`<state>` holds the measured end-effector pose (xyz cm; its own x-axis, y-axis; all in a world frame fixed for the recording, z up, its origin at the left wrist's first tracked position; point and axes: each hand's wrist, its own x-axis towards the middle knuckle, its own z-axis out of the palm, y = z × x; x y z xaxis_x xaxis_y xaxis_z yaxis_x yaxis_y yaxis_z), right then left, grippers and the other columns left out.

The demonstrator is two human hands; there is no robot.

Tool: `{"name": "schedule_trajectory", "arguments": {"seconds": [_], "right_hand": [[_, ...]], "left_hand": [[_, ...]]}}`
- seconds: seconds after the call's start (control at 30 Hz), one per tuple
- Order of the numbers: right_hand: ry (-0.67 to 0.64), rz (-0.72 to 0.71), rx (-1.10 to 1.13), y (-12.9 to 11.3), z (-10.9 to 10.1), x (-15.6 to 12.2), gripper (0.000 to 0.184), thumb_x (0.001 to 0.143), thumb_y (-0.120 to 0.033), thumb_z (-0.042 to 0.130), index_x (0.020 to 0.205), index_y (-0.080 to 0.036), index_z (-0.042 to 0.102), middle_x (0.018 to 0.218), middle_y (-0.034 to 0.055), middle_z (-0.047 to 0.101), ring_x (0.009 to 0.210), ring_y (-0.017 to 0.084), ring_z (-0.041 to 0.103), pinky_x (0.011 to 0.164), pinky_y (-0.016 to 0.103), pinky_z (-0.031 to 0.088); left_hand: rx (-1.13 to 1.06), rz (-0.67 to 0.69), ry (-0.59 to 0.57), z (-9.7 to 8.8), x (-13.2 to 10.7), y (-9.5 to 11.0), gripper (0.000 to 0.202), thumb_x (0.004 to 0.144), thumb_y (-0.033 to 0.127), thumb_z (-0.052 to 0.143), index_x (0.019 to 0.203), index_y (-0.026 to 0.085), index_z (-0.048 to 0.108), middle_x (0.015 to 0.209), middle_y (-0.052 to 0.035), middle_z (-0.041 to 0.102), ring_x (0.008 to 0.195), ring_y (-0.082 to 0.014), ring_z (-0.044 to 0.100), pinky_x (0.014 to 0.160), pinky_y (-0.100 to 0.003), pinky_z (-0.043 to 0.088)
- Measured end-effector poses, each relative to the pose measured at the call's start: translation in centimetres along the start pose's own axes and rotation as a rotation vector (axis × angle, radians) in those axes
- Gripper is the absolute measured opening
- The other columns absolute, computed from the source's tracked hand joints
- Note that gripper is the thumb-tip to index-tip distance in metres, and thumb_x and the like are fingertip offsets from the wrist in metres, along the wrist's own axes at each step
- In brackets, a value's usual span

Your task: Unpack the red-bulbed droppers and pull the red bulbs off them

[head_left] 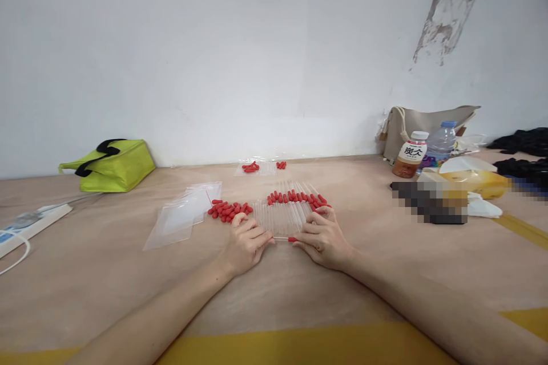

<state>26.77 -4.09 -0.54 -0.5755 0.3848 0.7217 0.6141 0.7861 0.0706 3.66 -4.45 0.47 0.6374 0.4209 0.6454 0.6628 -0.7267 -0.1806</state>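
Observation:
A thin clear tube (280, 238) with a red rubber bulb (291, 239) at its right end lies level between my hands; together they look like a dropper. My left hand (249, 242) is closed, pinching the tube's left end. The fingers of my right hand (323, 238) are closed on the bulb end. Just beyond is a row of bare clear tubes (280, 217). A pile of loose red bulbs (229, 211) sits past my left hand. Farther back, several tubes capped with red bulbs (291, 197) lie side by side.
Flat clear plastic bags (180, 217) lie at left. Near the wall is a bagged set of droppers (261, 167). A green bag (117, 165) and a power strip (34, 231) are far left. On the right stand a labelled bottle (411, 155), a beige bag (428, 117) and a tissue pack (475, 182).

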Motion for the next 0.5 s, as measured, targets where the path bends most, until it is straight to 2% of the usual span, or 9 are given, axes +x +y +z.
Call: {"name": "schedule_trajectory", "arguments": {"seconds": [0.13,0.33,0.43,0.5], "right_hand": [[0.003,-0.002,0.036,-0.2,-0.2,0.0,0.015,0.081,-0.027,0.052,0.077,-0.025,0.066,0.060,-0.0019,0.059,0.072,0.013,0.046,0.084,0.039,0.021],[0.019,-0.002,0.063,-0.1,-0.3,-0.2,0.013,0.080,-0.026,0.053,0.079,-0.025,0.066,0.062,-0.0019,0.060,0.071,0.013,0.047,0.084,0.038,0.025],[0.042,0.064,0.077,0.8,-0.5,-0.7,0.014,0.080,-0.026,0.053,0.075,-0.024,0.066,0.063,-0.0006,0.060,0.071,0.013,0.049,0.083,0.038,0.027],[0.117,0.198,0.136,1.9,-0.6,-1.0,0.015,0.081,-0.027,0.052,0.079,-0.024,0.067,0.070,0.0010,0.062,0.072,0.014,0.052,0.081,0.036,0.032]], "left_hand": [[-0.001,0.015,0.016,-0.1,0.0,0.1,0.016,0.085,0.023,0.047,0.078,0.021,0.062,0.060,0.0014,0.061,0.061,-0.0128,0.049,0.073,-0.035,0.031],[-0.026,0.024,0.020,0.0,-0.5,-0.1,0.016,0.085,0.022,0.046,0.080,0.019,0.061,0.064,-0.0009,0.061,0.060,-0.0129,0.050,0.059,-0.028,0.034],[-0.059,-0.068,0.079,-0.1,-1.0,-1.2,0.019,0.086,0.019,0.042,0.084,0.018,0.061,0.071,-0.0033,0.062,0.067,-0.0137,0.054,0.063,-0.027,0.040],[-0.074,-0.186,0.149,-0.1,-1.3,-2.1,0.020,0.087,0.019,0.041,0.090,0.018,0.061,0.077,-0.0046,0.061,0.072,-0.0142,0.055,0.067,-0.027,0.044]]}}
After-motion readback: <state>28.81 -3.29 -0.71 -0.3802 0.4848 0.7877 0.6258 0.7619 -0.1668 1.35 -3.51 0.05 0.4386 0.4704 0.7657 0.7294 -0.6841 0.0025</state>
